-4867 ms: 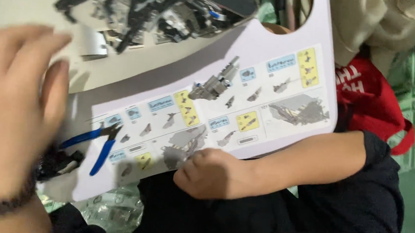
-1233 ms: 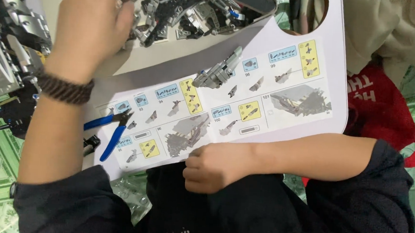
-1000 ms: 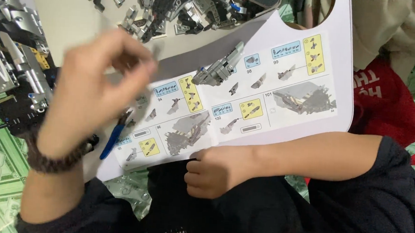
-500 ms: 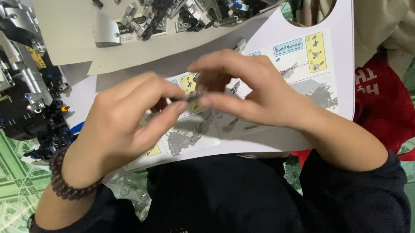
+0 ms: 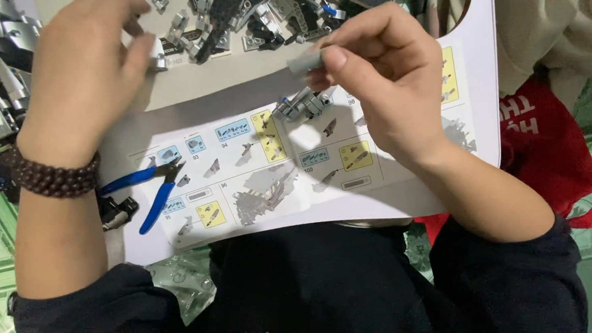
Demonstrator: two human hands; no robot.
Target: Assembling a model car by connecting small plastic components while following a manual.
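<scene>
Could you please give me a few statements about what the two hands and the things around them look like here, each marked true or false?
1. The right hand pinches a small grey building piece between thumb and forefinger. True.
2. The blue-handled pliers are held in the left hand. False: they lie on the instruction sheet, untouched.
3. The left wrist wears a dark beaded bracelet. True.
4. The pile of grey and black pieces lies below the instruction sheet, near the person's lap. False: it lies above the sheet, at the top of the view.
5. A small grey assembly rests on the instruction sheet. True.
</scene>
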